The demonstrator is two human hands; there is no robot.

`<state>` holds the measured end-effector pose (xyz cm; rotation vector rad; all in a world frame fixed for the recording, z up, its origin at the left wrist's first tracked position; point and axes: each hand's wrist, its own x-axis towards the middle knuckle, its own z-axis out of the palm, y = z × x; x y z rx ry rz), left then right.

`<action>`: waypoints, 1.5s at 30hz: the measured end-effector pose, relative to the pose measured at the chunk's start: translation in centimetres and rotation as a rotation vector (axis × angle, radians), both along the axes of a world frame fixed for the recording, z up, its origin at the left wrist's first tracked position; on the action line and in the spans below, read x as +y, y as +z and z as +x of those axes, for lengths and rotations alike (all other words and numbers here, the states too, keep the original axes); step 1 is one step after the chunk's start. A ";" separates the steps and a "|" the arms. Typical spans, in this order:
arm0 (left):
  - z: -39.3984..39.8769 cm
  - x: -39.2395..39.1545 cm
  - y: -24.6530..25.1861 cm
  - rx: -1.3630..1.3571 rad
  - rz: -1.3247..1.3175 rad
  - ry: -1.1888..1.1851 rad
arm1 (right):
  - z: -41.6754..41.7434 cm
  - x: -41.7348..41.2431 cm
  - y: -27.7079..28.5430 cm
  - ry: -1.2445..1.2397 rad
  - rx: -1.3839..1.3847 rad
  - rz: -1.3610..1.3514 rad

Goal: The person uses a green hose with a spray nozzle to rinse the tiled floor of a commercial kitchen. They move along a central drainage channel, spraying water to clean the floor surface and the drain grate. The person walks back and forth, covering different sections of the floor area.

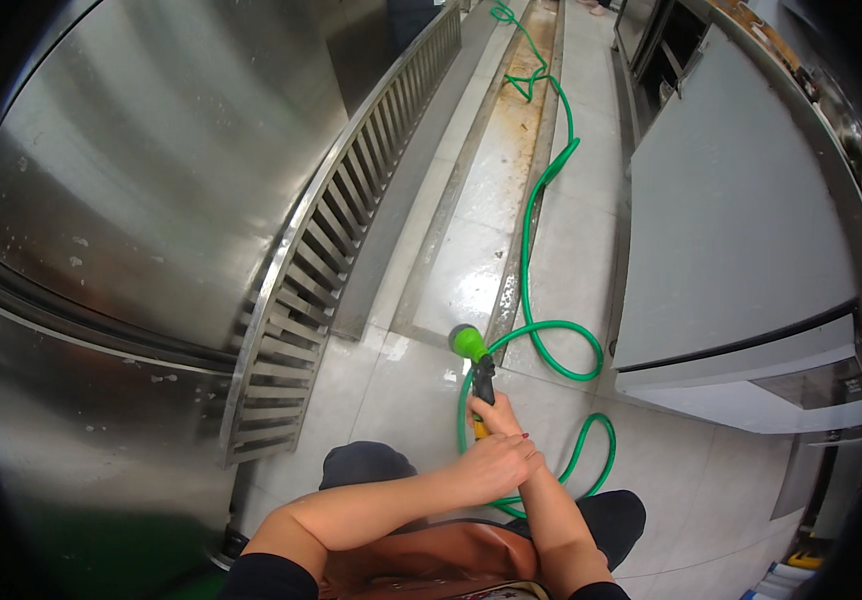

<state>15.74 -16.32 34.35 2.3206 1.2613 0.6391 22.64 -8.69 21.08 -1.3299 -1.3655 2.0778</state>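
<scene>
A garden hose spray nozzle with a green head, a black body and a yellow part at the grip is in my right hand. Its head points away from me, over the near end of a recessed floor drain channel. My left hand reaches across and clasps my right wrist. The green hose loops on the tiles around my hands and runs off along the channel's right side. Wet, shiny patches mark the channel bed, and brown stains spread over its far part.
A long slatted metal drain grate stands on edge against a stainless steel cabinet on the left. At right, a grey appliance door or panel fronts a counter. My knees flank the hose. A person's feet show far ahead.
</scene>
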 end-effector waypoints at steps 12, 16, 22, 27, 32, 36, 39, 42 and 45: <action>-0.1 -0.3 0.2 0.051 -0.002 -0.026 | 2.9 -0.8 -3.3 -0.166 -0.071 -0.139; 0.1 -0.5 0.0 0.098 0.027 0.004 | 2.9 -1.9 -4.7 -0.114 -0.085 -0.157; 0.2 -0.7 -0.1 0.130 -0.012 -0.049 | 1.8 -3.0 -5.1 -0.042 -0.123 -0.181; 0.2 -0.8 -0.3 0.113 0.018 -0.029 | 2.1 -3.3 -4.9 -0.212 -0.084 -0.178; 0.2 -0.6 -0.3 0.099 0.024 -0.025 | 3.9 -1.3 -3.5 -0.361 -0.102 -0.096; 0.1 0.0 0.1 0.111 0.001 -0.052 | 4.3 0.5 -3.0 -0.411 -0.062 0.007; 0.2 0.2 -0.2 0.106 0.005 -0.049 | 4.5 0.6 -2.7 -0.470 -0.023 -0.020; 0.4 0.2 -0.4 0.104 0.011 -0.061 | 4.6 0.7 -2.7 -0.444 -0.020 0.019; 0.5 0.1 -0.4 0.097 0.017 -0.059 | 4.5 1.5 -2.5 -0.402 -0.057 0.076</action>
